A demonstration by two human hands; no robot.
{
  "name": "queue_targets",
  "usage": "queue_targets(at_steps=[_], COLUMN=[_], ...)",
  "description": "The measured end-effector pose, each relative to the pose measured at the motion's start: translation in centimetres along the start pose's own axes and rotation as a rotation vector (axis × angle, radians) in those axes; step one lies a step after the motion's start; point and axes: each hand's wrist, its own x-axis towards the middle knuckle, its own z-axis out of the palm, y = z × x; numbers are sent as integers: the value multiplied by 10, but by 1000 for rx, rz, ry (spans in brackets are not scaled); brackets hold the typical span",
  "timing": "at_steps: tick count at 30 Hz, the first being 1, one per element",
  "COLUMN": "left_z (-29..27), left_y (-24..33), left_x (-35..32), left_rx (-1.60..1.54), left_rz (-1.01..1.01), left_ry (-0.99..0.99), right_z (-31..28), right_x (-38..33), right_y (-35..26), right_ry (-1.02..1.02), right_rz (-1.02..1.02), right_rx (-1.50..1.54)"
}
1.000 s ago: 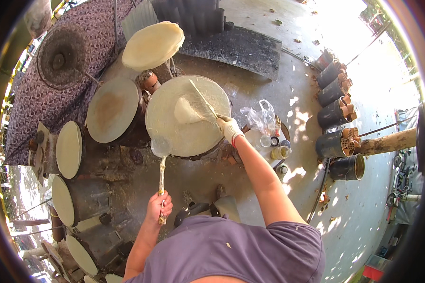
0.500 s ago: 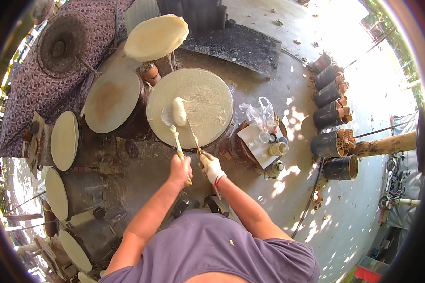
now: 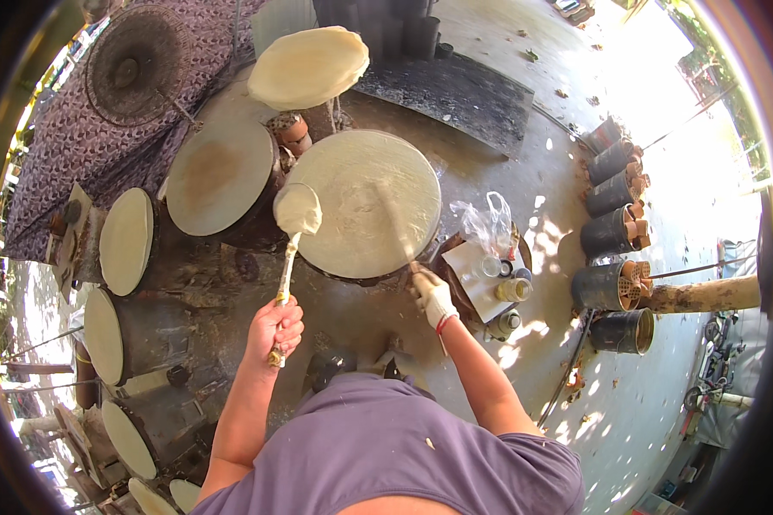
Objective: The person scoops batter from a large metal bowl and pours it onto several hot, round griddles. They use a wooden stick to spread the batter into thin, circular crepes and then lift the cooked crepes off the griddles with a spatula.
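My left hand (image 3: 276,327) grips the handle of a ladle (image 3: 295,213) full of pale batter, held over the left rim of a big round griddle (image 3: 362,206). The griddle's top is coated with a thin pale layer. My right hand (image 3: 432,296), in a white glove, holds a thin stick (image 3: 395,227) that lies across the griddle's right half. A folded pale sheet (image 3: 307,67) sits behind the griddle on a stand.
A brownish round griddle (image 3: 219,176) stands to the left, with several more round plates (image 3: 125,241) along the left edge. A tray with jars and a plastic bag (image 3: 489,262) sits right of the griddle. Dark cylinders (image 3: 610,227) line the right side.
My left hand has pulled the ladle back to the griddle's left rim. My right hand has shifted right, laying the stick over the griddle again.
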Motion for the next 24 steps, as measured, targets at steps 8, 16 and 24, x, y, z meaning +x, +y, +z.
queue_targets(at_steps=[8,16,24], left_z=[-47,-174,-274], left_y=[138,260,325], left_x=[8,171,260], left_rx=[363,809,1700], left_rz=[363,372,682], left_ry=[9,69,277], right_z=[121,358,447], right_x=[34,55,96], right_y=[-6,-4,-4], right_ry=[9,-62,410], right_rz=[-170,-193,-441], right_rx=[162,337,-711])
